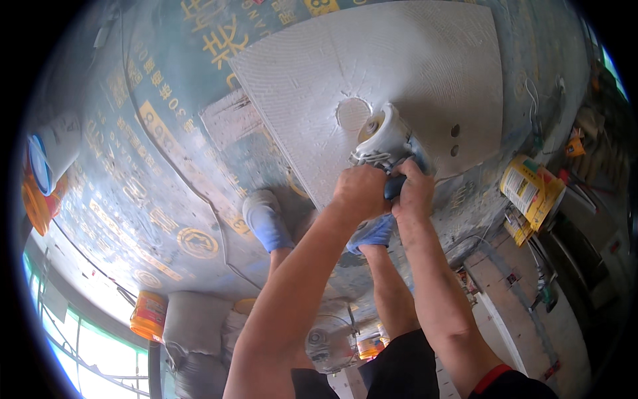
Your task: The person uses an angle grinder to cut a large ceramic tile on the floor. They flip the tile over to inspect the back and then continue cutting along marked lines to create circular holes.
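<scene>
Over the slab [425, 53], in the upper middle of the frame, there was free room to pass. At the centre, the power tool [392, 136] blocked the way, and the left foot [266, 219] stood below-left of it. A cable [211, 205] crossed the floor [153, 206] at left; a yellow bucket [525, 186] obstructed the right side.

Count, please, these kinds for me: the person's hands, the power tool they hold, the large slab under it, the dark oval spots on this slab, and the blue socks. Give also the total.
Hands: 2
Power tool: 1
Large slab: 1
Dark oval spots: 2
Blue socks: 2
Total: 8
</scene>
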`<act>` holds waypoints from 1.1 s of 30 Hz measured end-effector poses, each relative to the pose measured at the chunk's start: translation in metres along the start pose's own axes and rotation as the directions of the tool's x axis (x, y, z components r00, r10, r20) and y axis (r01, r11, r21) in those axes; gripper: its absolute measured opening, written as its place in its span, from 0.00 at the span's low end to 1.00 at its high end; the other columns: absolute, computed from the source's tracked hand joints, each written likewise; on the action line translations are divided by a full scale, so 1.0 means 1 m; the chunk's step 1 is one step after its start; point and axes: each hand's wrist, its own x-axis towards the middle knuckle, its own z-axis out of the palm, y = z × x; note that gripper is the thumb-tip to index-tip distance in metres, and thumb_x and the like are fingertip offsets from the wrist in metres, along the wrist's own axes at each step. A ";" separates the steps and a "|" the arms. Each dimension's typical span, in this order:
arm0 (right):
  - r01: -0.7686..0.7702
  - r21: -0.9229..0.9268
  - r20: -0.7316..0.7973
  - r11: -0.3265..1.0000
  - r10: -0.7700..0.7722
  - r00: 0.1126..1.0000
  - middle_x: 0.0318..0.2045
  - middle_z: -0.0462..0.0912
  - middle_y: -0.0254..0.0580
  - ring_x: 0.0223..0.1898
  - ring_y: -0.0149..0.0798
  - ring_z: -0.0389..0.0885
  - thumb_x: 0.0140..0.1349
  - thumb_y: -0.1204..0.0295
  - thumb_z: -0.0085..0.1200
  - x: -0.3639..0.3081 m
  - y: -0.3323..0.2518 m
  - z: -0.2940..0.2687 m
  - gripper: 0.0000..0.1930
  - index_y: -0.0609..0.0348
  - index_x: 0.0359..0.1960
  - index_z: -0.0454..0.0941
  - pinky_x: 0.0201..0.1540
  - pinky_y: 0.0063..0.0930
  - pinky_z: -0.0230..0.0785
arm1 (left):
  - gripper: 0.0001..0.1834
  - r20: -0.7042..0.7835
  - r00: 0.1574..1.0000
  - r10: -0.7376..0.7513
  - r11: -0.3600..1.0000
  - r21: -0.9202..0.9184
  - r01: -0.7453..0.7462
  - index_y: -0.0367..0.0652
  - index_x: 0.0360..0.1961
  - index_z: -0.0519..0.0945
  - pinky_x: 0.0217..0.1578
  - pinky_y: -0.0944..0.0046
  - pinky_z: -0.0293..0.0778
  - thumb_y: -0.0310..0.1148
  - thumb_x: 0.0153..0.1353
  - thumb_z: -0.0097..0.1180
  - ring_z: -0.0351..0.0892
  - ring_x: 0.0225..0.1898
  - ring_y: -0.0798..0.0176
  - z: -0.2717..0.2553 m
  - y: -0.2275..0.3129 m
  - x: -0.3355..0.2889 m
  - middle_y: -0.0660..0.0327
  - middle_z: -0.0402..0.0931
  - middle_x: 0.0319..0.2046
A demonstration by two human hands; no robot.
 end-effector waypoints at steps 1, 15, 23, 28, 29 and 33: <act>-0.002 0.009 -0.009 1.000 0.002 1.000 0.23 0.76 0.36 0.25 0.35 0.76 0.49 0.81 0.52 -0.002 0.001 0.001 0.02 0.61 0.23 0.76 0.30 0.28 0.70 | 0.20 0.014 1.000 -0.004 1.000 0.010 0.004 0.45 0.34 0.86 0.45 0.54 0.80 0.47 0.45 0.71 0.85 0.41 0.52 -0.001 -0.001 0.000 0.53 0.85 0.35; -0.085 0.111 -0.136 0.990 0.100 0.986 0.27 0.77 0.38 0.30 0.37 0.78 0.47 0.79 0.56 -0.024 0.009 0.016 0.02 0.63 0.24 0.78 0.33 0.29 0.73 | 0.21 0.146 0.989 -0.022 0.987 0.163 -0.003 0.49 0.36 0.87 0.44 0.53 0.79 0.49 0.41 0.73 0.85 0.40 0.52 -0.022 -0.008 -0.002 0.56 0.85 0.33; -0.074 0.232 -0.138 0.970 0.108 0.984 0.26 0.77 0.37 0.29 0.36 0.78 0.47 0.77 0.57 -0.028 0.019 0.023 0.03 0.62 0.25 0.78 0.33 0.31 0.73 | 0.22 0.223 0.975 0.000 0.967 0.250 -0.057 0.48 0.36 0.87 0.43 0.52 0.80 0.49 0.40 0.73 0.85 0.39 0.51 -0.038 -0.009 0.000 0.55 0.85 0.32; -0.135 0.284 -0.142 0.949 0.181 0.973 0.26 0.77 0.36 0.27 0.35 0.76 0.49 0.78 0.56 -0.041 0.013 0.023 0.03 0.60 0.26 0.77 0.33 0.28 0.72 | 0.20 0.239 0.971 -0.009 0.962 0.267 -0.057 0.47 0.35 0.87 0.43 0.53 0.81 0.45 0.41 0.71 0.86 0.39 0.51 -0.042 -0.006 -0.010 0.54 0.85 0.32; -0.141 0.315 -0.151 0.939 0.196 0.969 0.26 0.77 0.35 0.27 0.35 0.76 0.49 0.78 0.55 -0.047 0.012 0.016 0.03 0.59 0.27 0.77 0.33 0.27 0.71 | 0.17 0.214 0.977 0.015 0.963 0.258 -0.072 0.46 0.34 0.87 0.42 0.55 0.81 0.42 0.42 0.70 0.86 0.39 0.52 -0.040 0.000 -0.019 0.54 0.85 0.32; -0.126 0.401 -0.086 0.907 0.174 0.981 0.26 0.76 0.35 0.29 0.34 0.75 0.50 0.80 0.53 -0.088 0.000 -0.029 0.05 0.59 0.30 0.76 0.33 0.26 0.71 | 0.22 0.154 0.988 -0.033 0.985 0.174 0.006 0.44 0.42 0.82 0.46 0.48 0.79 0.45 0.48 0.65 0.83 0.45 0.48 -0.010 0.031 -0.077 0.49 0.78 0.48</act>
